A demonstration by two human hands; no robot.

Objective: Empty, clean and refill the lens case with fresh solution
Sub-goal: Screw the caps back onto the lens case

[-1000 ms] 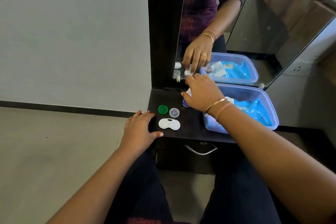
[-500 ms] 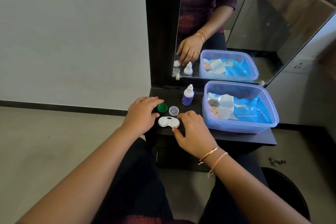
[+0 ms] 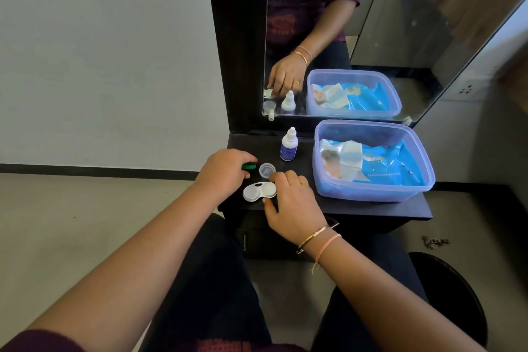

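The lens case point(image 3: 258, 191) lies flat on the dark shelf point(image 3: 371, 208), both wells uncovered, and its long axis runs left to right. The right hand point(image 3: 294, 203) is the nearer one. Its curled fingers point(image 3: 278, 178) meet the far edge of the right well and the thumb meets the near edge, so it seems to pinch this end. The left hand point(image 3: 225, 171) has its fingers bent around the green cap point(image 3: 249, 166). The clear cap point(image 3: 267, 170) lies just beyond the right fingertips, with the solution bottle point(image 3: 289, 146) further behind. I judge that lifting the case falls to the right hand.
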